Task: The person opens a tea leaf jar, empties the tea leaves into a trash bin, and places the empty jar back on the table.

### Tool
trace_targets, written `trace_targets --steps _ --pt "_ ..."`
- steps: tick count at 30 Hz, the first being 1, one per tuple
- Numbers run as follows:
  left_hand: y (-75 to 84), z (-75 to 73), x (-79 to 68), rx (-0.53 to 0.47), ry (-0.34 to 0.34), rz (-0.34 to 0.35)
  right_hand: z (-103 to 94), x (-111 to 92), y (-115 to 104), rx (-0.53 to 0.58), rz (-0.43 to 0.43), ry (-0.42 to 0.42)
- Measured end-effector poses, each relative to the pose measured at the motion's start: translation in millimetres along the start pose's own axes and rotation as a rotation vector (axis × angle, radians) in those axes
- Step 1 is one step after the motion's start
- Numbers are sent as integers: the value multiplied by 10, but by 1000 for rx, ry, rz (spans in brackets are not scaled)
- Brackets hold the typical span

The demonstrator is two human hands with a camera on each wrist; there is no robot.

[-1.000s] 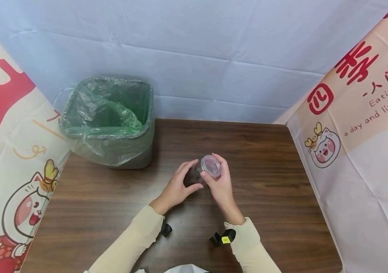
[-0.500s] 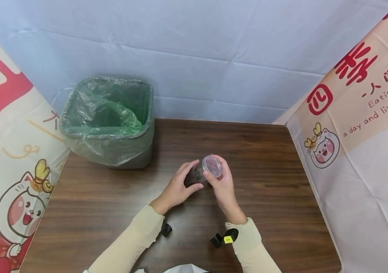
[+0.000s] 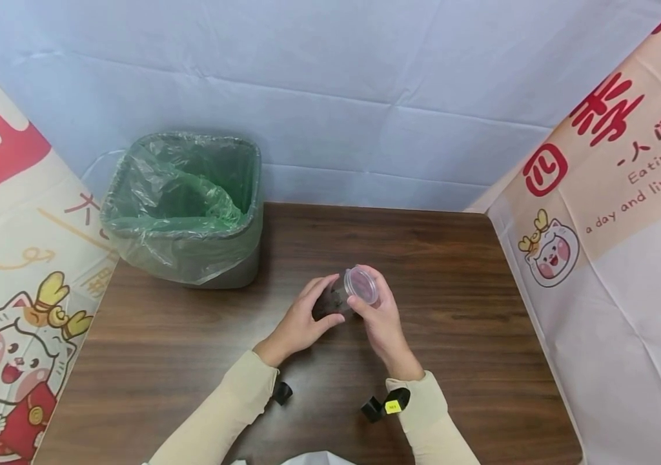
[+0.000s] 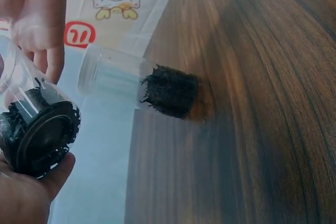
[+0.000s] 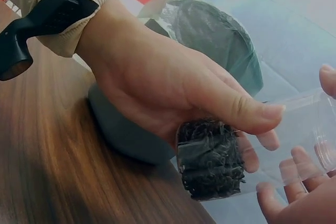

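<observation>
A clear round jar [image 3: 337,301], with dark curled shreds in its lower part, is tilted above the table between both hands. Its transparent lid [image 3: 363,285] points up and toward the right. My left hand [image 3: 295,326] holds the base end, thumb on the near side and fingers on the far side. Around the lid end curls my right hand [image 3: 383,321], its thumb lying at the lid's near edge. The left wrist view shows the held jar's dark base [image 4: 47,137]. A similar-looking second jar [image 4: 169,90] appears there too; the head view shows just one.
A bin [image 3: 228,270] lined with a thin green bag [image 3: 223,203] stands at the table's back left. Dark wood forms the table [image 3: 452,323]. Printed banners hang on both sides, and a pale blue cloth [image 3: 330,97] hangs behind.
My right hand has shifted slightly to the right at the lid end, with both hands still on the jar. The banner on the left has swung leftward.
</observation>
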State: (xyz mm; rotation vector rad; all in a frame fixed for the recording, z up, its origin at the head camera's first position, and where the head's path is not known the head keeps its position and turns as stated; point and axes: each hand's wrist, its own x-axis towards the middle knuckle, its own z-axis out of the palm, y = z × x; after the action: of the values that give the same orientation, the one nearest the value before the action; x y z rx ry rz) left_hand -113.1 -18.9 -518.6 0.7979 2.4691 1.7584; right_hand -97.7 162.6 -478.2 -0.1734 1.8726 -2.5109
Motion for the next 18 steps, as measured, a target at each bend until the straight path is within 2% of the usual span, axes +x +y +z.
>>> trace_targets --steps 11,18 --pt "-26 -10 -15 -19 -9 30 -25 -10 -20 -5 25 -59" --pt "-15 -32 -26 -27 -27 9 -39 -19 -12 13 20 -82"
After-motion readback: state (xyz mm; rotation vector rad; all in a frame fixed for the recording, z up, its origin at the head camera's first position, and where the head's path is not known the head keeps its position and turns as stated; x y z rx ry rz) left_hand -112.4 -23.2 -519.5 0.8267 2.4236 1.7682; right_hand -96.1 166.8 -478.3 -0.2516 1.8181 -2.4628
